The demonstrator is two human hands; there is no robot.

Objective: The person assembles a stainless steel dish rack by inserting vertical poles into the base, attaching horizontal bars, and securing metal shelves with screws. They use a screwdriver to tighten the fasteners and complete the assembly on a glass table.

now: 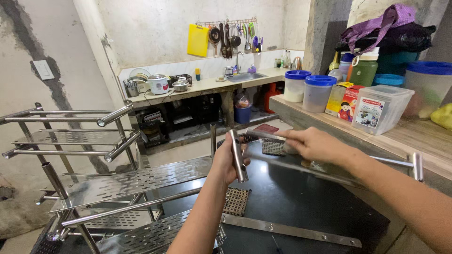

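My left hand (227, 160) grips a short shiny steel tube (238, 156) held nearly upright over a black tabletop (301, 197). My right hand (313, 144) reaches in from the right and pinches a thin flat metal strip (263, 135) that points toward the tube's top end. To the left stands a stainless steel rack (117, 183) with perforated shelves and round rails, its nearest shelf just beside my left wrist.
A flat steel bar (292, 230) and a small woven mat (235, 201) lie on the black top. A wooden counter (405, 136) at the right carries lidded plastic containers and boxes. A kitchen counter (207, 85) with a sink, rice cooker and hanging utensils lines the far wall.
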